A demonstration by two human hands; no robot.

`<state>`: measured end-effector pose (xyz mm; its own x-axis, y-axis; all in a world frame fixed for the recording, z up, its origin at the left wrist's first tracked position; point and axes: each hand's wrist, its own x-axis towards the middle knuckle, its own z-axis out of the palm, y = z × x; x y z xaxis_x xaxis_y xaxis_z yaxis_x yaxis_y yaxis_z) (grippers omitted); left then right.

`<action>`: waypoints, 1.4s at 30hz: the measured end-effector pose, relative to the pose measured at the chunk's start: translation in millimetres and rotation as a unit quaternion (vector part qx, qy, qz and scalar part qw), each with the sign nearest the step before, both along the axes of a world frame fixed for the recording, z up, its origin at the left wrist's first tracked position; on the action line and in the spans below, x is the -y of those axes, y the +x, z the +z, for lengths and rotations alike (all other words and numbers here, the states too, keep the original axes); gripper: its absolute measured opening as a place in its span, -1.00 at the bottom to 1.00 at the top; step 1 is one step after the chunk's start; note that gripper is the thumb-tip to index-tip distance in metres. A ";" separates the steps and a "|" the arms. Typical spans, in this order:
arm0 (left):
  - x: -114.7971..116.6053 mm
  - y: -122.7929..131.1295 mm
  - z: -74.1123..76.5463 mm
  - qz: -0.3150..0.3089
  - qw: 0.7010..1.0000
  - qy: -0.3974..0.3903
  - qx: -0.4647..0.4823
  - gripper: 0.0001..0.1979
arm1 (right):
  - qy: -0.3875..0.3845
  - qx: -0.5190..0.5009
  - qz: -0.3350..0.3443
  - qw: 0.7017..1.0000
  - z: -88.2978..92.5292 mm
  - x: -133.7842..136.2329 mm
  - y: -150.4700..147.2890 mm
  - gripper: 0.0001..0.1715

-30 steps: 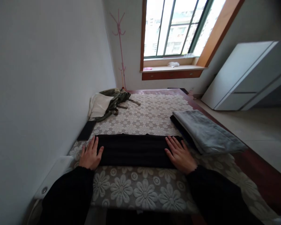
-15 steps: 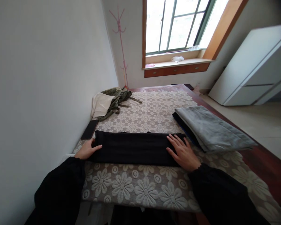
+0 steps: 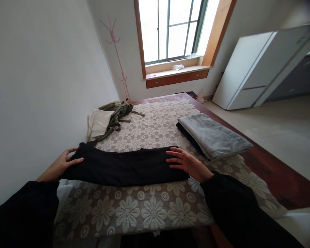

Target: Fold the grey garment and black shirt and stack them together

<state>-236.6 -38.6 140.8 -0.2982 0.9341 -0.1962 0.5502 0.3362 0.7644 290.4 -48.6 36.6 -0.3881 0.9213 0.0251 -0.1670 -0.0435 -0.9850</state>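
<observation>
A long, folded black garment (image 3: 129, 167) lies across the near part of the patterned tablecloth (image 3: 155, 213). My left hand (image 3: 63, 163) grips its left end, thumb on top and fingers behind, and that end is raised a little. Over the right end is my right hand (image 3: 187, 162), turned on edge with its fingers spread apart. Whether those fingertips touch the fabric I cannot tell. Right of the garment sits a stack of folded clothes with a grey piece (image 3: 214, 134) on top and darker ones beneath.
An olive backpack (image 3: 119, 112) with a white cloth (image 3: 99, 122) over it rests by the left wall. Beyond the table stand a pink coat rack (image 3: 116, 44), a window with a wooden sill (image 3: 178, 72), and a white fridge (image 3: 250, 69).
My left hand has moved left and taken hold of the garment's end, which has shifted and lifted. My right hand has tilted up from lying flat. The view has turned right.
</observation>
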 end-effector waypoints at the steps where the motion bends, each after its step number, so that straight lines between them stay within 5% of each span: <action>1: -2.8 7.5 12.4 -0.006 0.999 -0.006 0.035 -0.03 | -0.022 -0.017 0.027 0.999 0.9 0.4 -1.5 -0.40; 4: -8.5 62.0 41.4 -0.055 0.990 0.033 0.127 -0.05 | -0.081 -0.029 0.074 0.994 4.7 -0.4 -3.9 -0.29; 7: -8.8 142.9 49.8 -0.166 0.955 0.068 0.235 -0.07 | -0.142 -0.040 0.086 0.985 12.5 -5.5 -3.9 -0.18; 11: -9.0 223.7 30.3 -0.365 0.866 0.028 0.340 -0.07 | -0.151 -0.036 0.079 0.985 19.5 -20.8 -5.6 -0.14; 13: -13.8 238.5 10.9 -0.404 0.859 0.057 0.311 -0.18 | -0.128 0.010 0.046 0.991 15.3 -30.3 -7.4 -0.16; 15: -21.6 239.0 -12.5 -0.415 0.873 0.108 0.231 -0.35 | -0.110 0.062 -0.007 0.992 6.4 -38.7 -8.6 -0.17; 18: -33.3 225.9 -51.3 -0.418 0.890 0.173 0.060 -0.56 | -0.079 0.113 -0.064 0.988 -6.5 -45.1 -7.6 0.10; 24: -38.8 204.1 -110.0 -0.427 0.855 0.236 -0.175 -0.50 | 0.016 0.203 -0.055 0.978 -2.5 -36.2 0.4 0.08; 29: -37.9 200.6 -118.8 -0.434 0.842 0.232 -0.221 -0.41 | -0.031 0.213 0.009 0.977 5.5 -29.5 5.6 0.19; 34: -36.2 204.1 -121.3 -0.425 0.840 0.228 -0.248 -0.41 | 0.083 0.293 -0.006 0.952 -0.7 -33.4 4.5 -0.02; 42: -36.2 200.8 -126.8 -0.349 0.886 0.232 -0.201 -0.38 | 0.086 0.303 -0.017 0.949 -12.8 -41.7 17.8 -0.04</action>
